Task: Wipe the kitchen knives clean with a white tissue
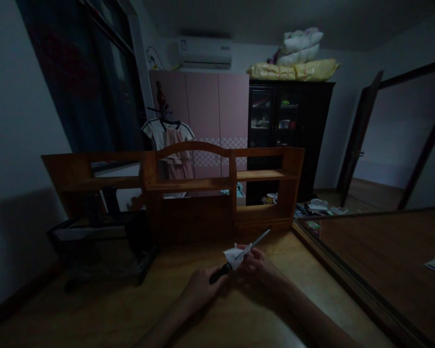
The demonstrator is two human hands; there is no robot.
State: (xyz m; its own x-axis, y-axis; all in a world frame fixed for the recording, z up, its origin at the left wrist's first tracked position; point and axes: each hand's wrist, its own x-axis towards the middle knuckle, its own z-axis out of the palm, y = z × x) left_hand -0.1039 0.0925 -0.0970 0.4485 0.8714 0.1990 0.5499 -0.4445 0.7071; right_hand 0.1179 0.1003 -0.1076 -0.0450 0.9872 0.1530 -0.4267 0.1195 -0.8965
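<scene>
Over the wooden tabletop, my left hand [200, 289] is closed around the black handle of what looks like a screwdriver [261, 238]. Its long, narrow metal shaft slants up and away to the right, with the tip bare. A crumpled white tissue [232, 256] is wrapped around the middle of the shaft. My right hand [257, 263] pinches the tissue against the metal, fingers bent around it. The tissue hides part of the shaft, and dim light blurs its exact shape.
A wooden shelf unit [194, 185] stands along the back of the wooden tabletop [123, 309]. A dark boxy rack [101, 241] is at the left. A raised wooden edge [333, 270] borders the right side, with a brown surface [384, 251] beyond it.
</scene>
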